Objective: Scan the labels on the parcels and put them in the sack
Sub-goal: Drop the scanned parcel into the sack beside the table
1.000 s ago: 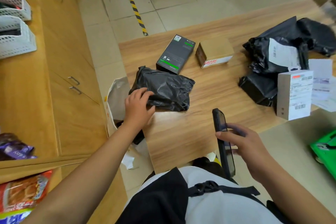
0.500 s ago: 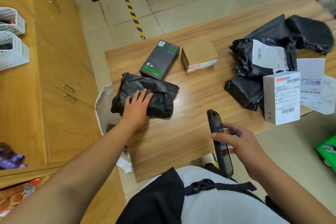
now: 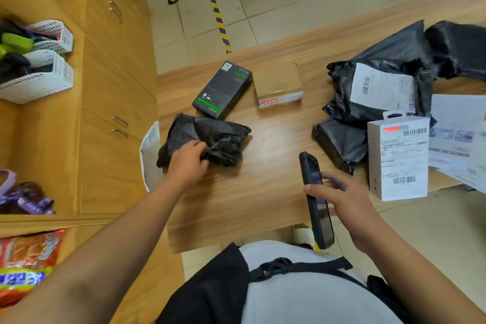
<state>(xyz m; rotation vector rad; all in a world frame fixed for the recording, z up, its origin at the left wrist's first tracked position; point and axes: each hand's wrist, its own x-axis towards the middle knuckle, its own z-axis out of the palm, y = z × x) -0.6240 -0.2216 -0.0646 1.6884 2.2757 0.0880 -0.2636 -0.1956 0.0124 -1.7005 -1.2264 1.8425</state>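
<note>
The left hand [image 3: 188, 163] pinches the crumpled black parcel [image 3: 223, 137], which lies at the table's [image 3: 263, 192] left edge, just beside the white sack [image 3: 148, 155] below. The right hand [image 3: 344, 200] grips a dark handheld scanner [image 3: 311, 175] over the near edge. Beyond lie a black box [image 3: 223, 89], a brown carton [image 3: 278, 83], and to the right more black bags [image 3: 339, 139] and a white labelled box [image 3: 399, 158].

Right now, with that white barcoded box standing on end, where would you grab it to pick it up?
Probably from above, thumb and fingers across its narrow top end. The white labelled box stands on end near the table edge, so its top is free, while a black bag parcel crowds its left side and papers its right.
</note>
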